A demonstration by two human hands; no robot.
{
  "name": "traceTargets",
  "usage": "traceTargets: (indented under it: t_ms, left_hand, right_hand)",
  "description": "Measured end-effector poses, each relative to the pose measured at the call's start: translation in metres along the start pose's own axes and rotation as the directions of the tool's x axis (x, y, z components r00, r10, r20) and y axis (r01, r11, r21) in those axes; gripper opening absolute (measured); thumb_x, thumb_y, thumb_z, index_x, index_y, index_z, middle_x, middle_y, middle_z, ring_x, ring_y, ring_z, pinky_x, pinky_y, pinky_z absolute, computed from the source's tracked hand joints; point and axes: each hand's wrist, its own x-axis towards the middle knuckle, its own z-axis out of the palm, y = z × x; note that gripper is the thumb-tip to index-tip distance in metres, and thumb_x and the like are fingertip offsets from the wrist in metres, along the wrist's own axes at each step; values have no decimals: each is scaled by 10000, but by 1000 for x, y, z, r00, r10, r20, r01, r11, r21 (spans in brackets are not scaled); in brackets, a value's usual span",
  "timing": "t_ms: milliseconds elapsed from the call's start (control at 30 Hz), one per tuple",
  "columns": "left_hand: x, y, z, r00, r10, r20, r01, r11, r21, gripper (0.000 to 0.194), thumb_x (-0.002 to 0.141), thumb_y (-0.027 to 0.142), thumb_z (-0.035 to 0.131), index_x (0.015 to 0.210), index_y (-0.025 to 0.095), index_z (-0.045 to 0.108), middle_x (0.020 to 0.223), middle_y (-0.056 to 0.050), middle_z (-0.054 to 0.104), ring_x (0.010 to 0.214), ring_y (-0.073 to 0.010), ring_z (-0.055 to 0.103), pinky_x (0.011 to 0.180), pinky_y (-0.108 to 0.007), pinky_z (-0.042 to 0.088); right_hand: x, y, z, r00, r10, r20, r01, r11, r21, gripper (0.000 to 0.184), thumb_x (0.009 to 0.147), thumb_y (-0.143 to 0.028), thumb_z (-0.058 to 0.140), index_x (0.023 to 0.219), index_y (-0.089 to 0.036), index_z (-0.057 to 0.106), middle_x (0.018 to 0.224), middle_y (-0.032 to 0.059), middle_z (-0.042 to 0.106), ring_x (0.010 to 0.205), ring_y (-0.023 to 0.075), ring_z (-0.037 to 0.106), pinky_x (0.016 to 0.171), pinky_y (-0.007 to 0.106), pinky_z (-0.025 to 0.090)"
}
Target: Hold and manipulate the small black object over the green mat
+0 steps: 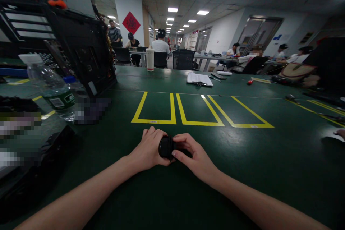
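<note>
Both my hands meet over a small round black object (pixel 165 146) resting on the green table (pixel 242 158), just in front of me. My left hand (pixel 148 149) curls round its left side with the fingers closed. My right hand (pixel 192 154) pinches its right side with thumb and fingers. What the object is cannot be made out; it looks like a short black cylinder or cap. Three yellow taped boxes (pixel 188 113) lie on the table just beyond my hands.
A clear water bottle (pixel 51 88) and a black open computer case (pixel 81 48) stand at the left. A white cup (pixel 150 59), a clipboard with papers (pixel 199 79) and small tools lie farther back. Several people sit at desks behind.
</note>
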Motion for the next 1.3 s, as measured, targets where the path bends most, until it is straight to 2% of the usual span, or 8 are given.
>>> traceTargets:
  t_ms: [133,400,533,667,933,1033,1167,1300]
  left_hand:
    - [0,-3,3,1000,-4,-21,4,1000,4,501,585,458,632,958,164,472,913,-55,519,828,-232,426,719,-357,336]
    - [-2,0,0,1000,-2,1,2,1000,-22,489,607,441,624,980,166,468,936,-55,512,835,-227,427,725,-350,338]
    - [0,-5,8,997,4,-73,-3,1000,13,505,566,452,646,943,166,470,886,-46,517,814,-229,426,710,-349,326]
    - [0,-6,8,998,-13,-54,13,1000,3,499,552,442,657,933,176,475,893,-45,522,814,-229,425,708,-343,325]
    - [-1,1,-2,1000,-11,3,11,1000,-8,506,598,437,631,987,161,463,930,-56,514,838,-231,423,732,-359,335]
    - [-1,0,-1,1000,-20,1,20,1000,-1,501,596,447,629,970,154,470,921,-60,514,835,-233,423,729,-364,337]
    - [-2,0,-1,1000,-19,7,19,1000,-12,496,599,447,629,973,165,467,931,-57,515,836,-232,426,727,-361,340]
    - [-2,1,-3,1000,-24,15,24,1000,-13,498,597,414,638,986,156,465,936,-60,514,843,-234,425,735,-361,338]
  right_hand:
    - [0,-2,-1,996,92,18,-92,996,-7,348,757,-246,533,1085,-226,420,1064,43,501,985,180,506,875,394,429]
    - [0,-1,-1,999,-36,11,36,999,-2,206,769,-220,514,971,-227,480,1007,20,489,948,153,511,866,347,432]
    - [1,2,0,1000,-6,-13,6,1000,24,220,767,-211,517,982,-230,473,998,15,507,943,149,521,863,344,435]
    - [1,0,0,998,66,8,-66,998,10,304,769,-241,516,1061,-223,434,1039,34,513,968,160,514,869,362,429]
    - [-2,0,0,998,-60,-7,59,997,-48,227,757,-195,522,976,-226,474,1043,29,464,985,162,488,887,354,419]
    - [-2,-2,0,1000,-19,-14,19,1000,-24,213,767,-210,511,977,-225,476,1030,28,480,977,164,497,883,363,423]
    - [-1,-3,0,997,73,18,-73,997,-7,320,768,-247,516,1073,-228,423,1054,41,500,973,171,509,871,381,432]
    - [-2,-2,0,1000,-3,24,4,999,-42,312,738,-204,550,1031,-218,444,1040,40,492,965,170,505,878,373,426]
